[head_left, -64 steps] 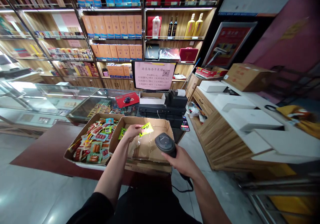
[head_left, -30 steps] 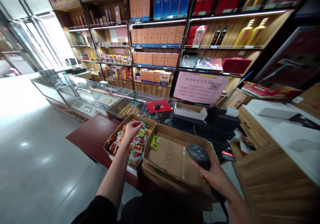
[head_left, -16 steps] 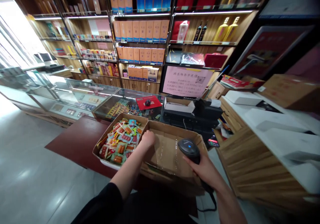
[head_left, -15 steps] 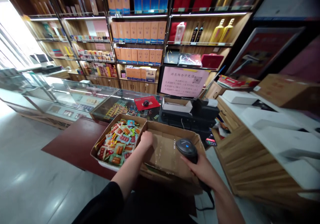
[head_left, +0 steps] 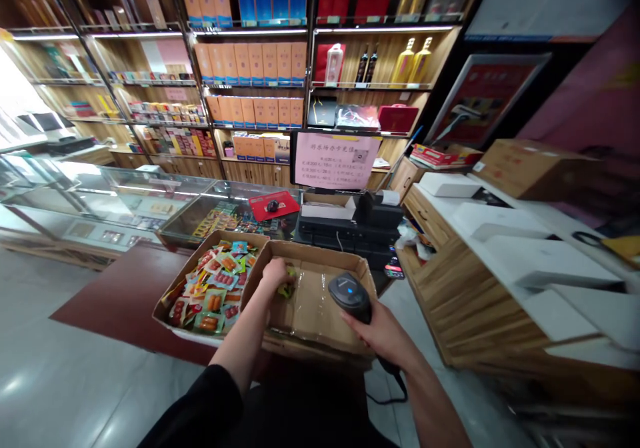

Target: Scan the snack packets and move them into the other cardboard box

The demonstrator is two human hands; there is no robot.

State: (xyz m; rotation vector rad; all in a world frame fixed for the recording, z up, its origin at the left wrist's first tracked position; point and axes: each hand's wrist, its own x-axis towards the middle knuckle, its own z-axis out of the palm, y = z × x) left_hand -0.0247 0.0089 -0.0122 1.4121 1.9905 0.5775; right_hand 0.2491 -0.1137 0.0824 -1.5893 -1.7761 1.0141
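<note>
Currently, left hand (head_left: 276, 273): fingers bunched narrow over the inner left side of the open carton; their tips are hard to make out, so I cannot tell whether they pinch the green packet (head_left: 287, 291) that shows right at them.
Right hand (head_left: 374, 329): fingers wrapped around the grip of the black scanner (head_left: 347, 293), thumb along its near side.
Scanner: held above the right part of the open carton; its long axis slants, head toward the upper left and away from the body, handle down toward the lower right; a blue light glows on top.
Green packet: crumpled-looking, inside the open carton; its lie is unclear, and whether it is one packet or two cannot be told.
Open carton (head_left: 313, 311): brown cardboard, directly right of the filled carton (head_left: 161, 309), which holds many small colourful snack packets (head_left: 213, 301).
Hidden: the left fingertips, part of the green packet, and the scanner's handle within the palm; the cable (head_left: 387, 401) partly shows below the right hand.
Beyond: a red mat (head_left: 280, 207) on the glass counter (head_left: 183, 225), and a screen covered by a pink sign (head_left: 336, 161).
Changed: half a second ago the left fist showed no green beside it; now green shows at its right edge, while the scanner remains in the right hand.
</note>
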